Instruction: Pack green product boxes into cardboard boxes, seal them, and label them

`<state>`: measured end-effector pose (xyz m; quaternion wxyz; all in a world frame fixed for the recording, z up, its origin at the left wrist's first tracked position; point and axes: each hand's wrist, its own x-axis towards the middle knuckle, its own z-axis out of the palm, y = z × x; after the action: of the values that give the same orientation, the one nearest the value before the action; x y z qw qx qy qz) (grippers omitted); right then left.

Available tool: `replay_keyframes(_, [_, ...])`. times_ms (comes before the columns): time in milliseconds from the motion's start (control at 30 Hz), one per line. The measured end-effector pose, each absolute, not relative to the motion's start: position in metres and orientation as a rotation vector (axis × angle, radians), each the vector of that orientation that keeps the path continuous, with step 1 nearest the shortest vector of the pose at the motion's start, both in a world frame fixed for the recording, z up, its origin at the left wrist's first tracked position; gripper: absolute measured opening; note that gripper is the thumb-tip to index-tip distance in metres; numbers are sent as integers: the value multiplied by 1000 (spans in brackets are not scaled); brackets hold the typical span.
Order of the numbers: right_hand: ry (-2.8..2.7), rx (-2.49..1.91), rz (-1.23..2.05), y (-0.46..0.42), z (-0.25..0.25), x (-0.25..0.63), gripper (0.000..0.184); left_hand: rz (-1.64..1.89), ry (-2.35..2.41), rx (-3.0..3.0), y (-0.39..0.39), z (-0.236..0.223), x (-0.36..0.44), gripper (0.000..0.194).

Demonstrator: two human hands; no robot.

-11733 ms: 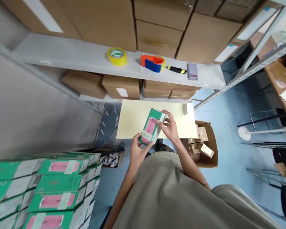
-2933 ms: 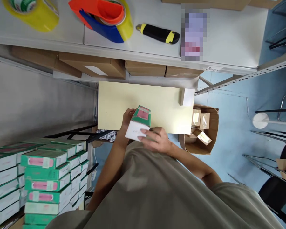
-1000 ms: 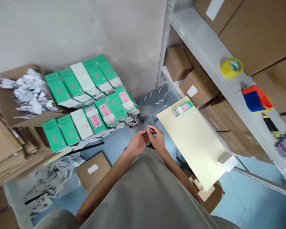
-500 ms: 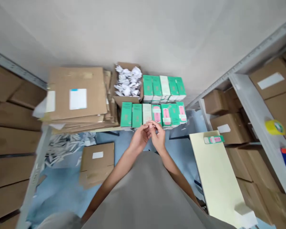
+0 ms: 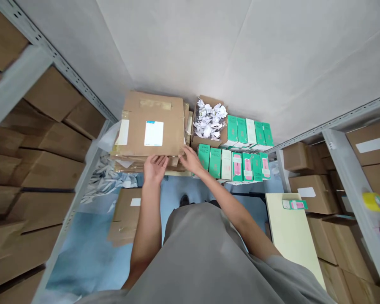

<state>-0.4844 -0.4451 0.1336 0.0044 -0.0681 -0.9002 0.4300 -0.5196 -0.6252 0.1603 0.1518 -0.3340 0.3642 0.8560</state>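
A stack of flattened cardboard boxes (image 5: pixel 171 126) lies on the table, the top one bearing a white label (image 5: pixel 153 133). My left hand (image 5: pixel 155 169) is palm up at the front edge of the stack, its fingers slightly curled and apart, holding nothing I can see. At the stack's front right corner is my right hand (image 5: pixel 191 161), thumb and fingers spread around the corner. Whether its fingertips grip the cardboard cannot be made out. Right of the stack stands an open carton (image 5: pixel 205 142) filled with crumpled white paper (image 5: pixel 210 120).
Two rows of green boxes (image 5: pixel 214 162) stand right of the carton, some with pink fronts. A cream side table (image 5: pixel 293 236) holds one green-and-pink box (image 5: pixel 294 204). Shelves of brown cartons (image 5: pixel 57 169) flank both sides. Yellow tape (image 5: pixel 374 202) sits on the right rack.
My hands were together in front of the green boxes; they have parted and moved left to the cardboard stack. The view has turned left.
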Motion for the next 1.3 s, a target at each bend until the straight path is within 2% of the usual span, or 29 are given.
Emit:
replay_keyframes(167, [-2975,-255,1168,-452,131,-493,57,2430,1164,-893,-623,160,-524,12])
replay_keyframes(367, [-2957,-165,1060,-456,155,-493,59,2481,1489,-848,-608,164,-549,30])
replay_keyframes(633, [-2756,-19,1283,-451,197,-469,75,2708,1611,-533,-615,195,-538,40])
replay_keyframes(767, [-2495,-83,1412,-424,222,-434,63,2660,1634,-300,-615,217,-516,46])
replay_keyframes(867, [-2205,-367,1422,-379,241,-397,58,2527,1579,-165,-598,229,-501,46])
replay_keyframes(1000, [-1855,-778,1109,-294,252,-316,62,2229,1407,98,-545,234,-473,44])
replay_keyframes(1133, [-1590,-1136,801,-229,236,-202,80,2121,1236,143,-472,236,-434,43])
replay_keyframes(1300, [-1400,-1487,717,-212,203,-65,87,1717,1200,209,-394,241,-388,48])
